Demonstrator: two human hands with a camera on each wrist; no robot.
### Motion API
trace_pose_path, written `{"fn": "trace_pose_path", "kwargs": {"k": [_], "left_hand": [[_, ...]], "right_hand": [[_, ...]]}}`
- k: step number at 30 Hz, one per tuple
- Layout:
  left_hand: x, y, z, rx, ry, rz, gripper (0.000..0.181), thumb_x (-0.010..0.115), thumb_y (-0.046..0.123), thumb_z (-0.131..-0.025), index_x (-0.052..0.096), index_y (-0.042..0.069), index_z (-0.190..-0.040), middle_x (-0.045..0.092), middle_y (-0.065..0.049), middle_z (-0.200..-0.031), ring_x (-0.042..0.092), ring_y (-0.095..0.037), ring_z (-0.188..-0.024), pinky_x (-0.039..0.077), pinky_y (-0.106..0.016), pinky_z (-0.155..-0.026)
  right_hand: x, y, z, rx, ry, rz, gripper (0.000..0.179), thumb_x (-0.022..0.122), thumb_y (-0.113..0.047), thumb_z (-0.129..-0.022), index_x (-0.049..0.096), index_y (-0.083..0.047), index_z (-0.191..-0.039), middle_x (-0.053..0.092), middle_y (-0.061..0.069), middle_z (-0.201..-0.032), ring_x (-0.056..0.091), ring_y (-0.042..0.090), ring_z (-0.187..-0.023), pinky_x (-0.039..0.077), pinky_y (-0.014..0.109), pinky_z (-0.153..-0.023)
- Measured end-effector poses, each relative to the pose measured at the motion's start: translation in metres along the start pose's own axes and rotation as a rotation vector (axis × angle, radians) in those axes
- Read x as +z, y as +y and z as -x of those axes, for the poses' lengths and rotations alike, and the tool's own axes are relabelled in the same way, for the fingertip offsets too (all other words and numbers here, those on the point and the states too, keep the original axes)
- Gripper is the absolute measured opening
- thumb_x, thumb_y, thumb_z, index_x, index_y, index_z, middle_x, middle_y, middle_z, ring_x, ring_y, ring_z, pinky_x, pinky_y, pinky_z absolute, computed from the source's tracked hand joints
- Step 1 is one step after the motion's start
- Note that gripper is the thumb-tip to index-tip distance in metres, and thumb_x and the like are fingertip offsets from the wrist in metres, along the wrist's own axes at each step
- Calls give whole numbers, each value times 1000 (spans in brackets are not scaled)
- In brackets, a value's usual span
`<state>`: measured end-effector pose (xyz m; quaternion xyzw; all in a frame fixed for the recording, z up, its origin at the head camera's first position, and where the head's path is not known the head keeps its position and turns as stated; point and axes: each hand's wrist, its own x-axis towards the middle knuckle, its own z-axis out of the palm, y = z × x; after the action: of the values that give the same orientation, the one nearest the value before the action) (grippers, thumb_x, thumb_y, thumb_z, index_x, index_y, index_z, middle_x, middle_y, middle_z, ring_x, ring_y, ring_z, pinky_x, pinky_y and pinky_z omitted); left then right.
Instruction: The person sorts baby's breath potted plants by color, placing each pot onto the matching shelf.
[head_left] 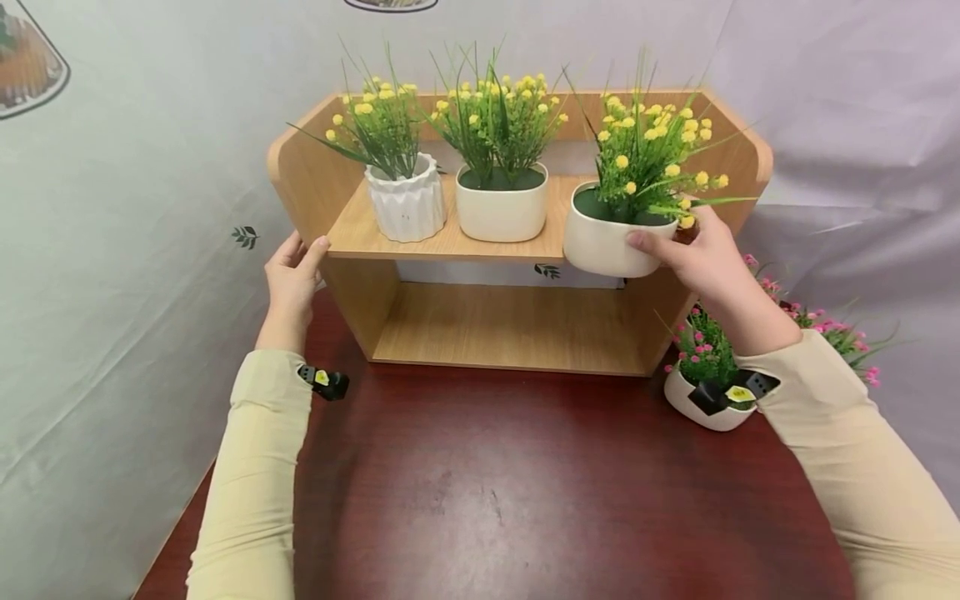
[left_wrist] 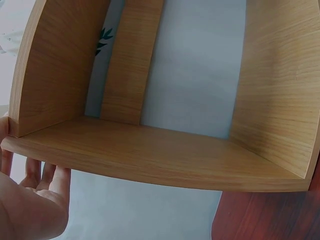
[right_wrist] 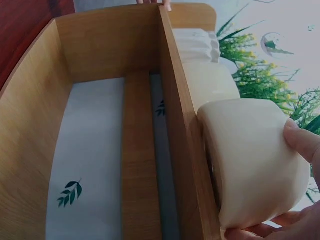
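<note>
My right hand (head_left: 701, 250) grips a smooth white potted plant (head_left: 618, 246) with yellow flowers, thumb on its front face. The pot sits at the front edge of the upper shelf, slightly tilted; its base overhangs the edge in the right wrist view. On the left, my left hand (head_left: 294, 279) holds the side of the wooden shelf unit (head_left: 450, 250), thumb at the upper board's left end and fingers around the outer side. A second smooth white potted plant (head_left: 501, 212) stands mid-shelf. Left of it is a ribbed white potted plant (head_left: 407, 204). Both bear yellow flowers.
A white pot with pink flowers (head_left: 705, 400) stands on the dark red table (head_left: 480, 483), right of the shelf unit and partly behind my right wrist. The lower shelf (head_left: 510, 329) lies beneath the plants. Pale curtains (head_left: 135, 250) surround the table.
</note>
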<state>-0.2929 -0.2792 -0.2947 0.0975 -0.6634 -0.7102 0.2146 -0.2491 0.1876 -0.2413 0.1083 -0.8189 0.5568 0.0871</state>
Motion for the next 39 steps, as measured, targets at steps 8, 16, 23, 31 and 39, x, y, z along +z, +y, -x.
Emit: {"fn": "trace_pose_path", "kwargs": {"k": [8,16,23,31,39], "left_hand": [[2,2,-1,-1,1,9,50,68,20,-88,54,22,-136,48,-7,-143,49,-22,-127,34,-43,-110],[4,2,1,-6,12,0,48,68,21,-88,56,25,-134,54,-7,-138,56,-16,-115,39,-39,-108],[2,4,2,34,17,-54,44,68,19,-88,59,23,-131,57,-8,-134,57,-16,-111,44,-36,-103],[1,4,2,114,29,-95,37,67,10,-87,63,17,-122,62,-2,-113,58,-12,-99,49,-24,-85],[2,5,1,245,34,-225,41,62,6,-89,58,13,-129,58,-8,-130,60,-16,-105,49,-33,-96]], "right_hand": [[-1,2,-12,-11,-65,-264,43,69,-8,-86,49,-14,-123,68,-14,-100,64,1,-89,55,19,-64],[-2,6,-19,-7,-139,-405,43,65,-5,-88,49,-12,-127,70,-11,-102,64,3,-93,55,19,-68],[4,6,-25,22,-56,-348,49,70,-8,-85,47,-17,-128,62,-5,-107,58,5,-98,50,14,-73],[7,5,-32,113,16,-85,56,67,-30,-88,40,-18,-135,51,5,-127,50,10,-112,45,21,-90],[7,8,-40,128,16,-23,69,62,-36,-90,32,-7,-144,36,19,-145,37,27,-130,35,39,-107]]}}
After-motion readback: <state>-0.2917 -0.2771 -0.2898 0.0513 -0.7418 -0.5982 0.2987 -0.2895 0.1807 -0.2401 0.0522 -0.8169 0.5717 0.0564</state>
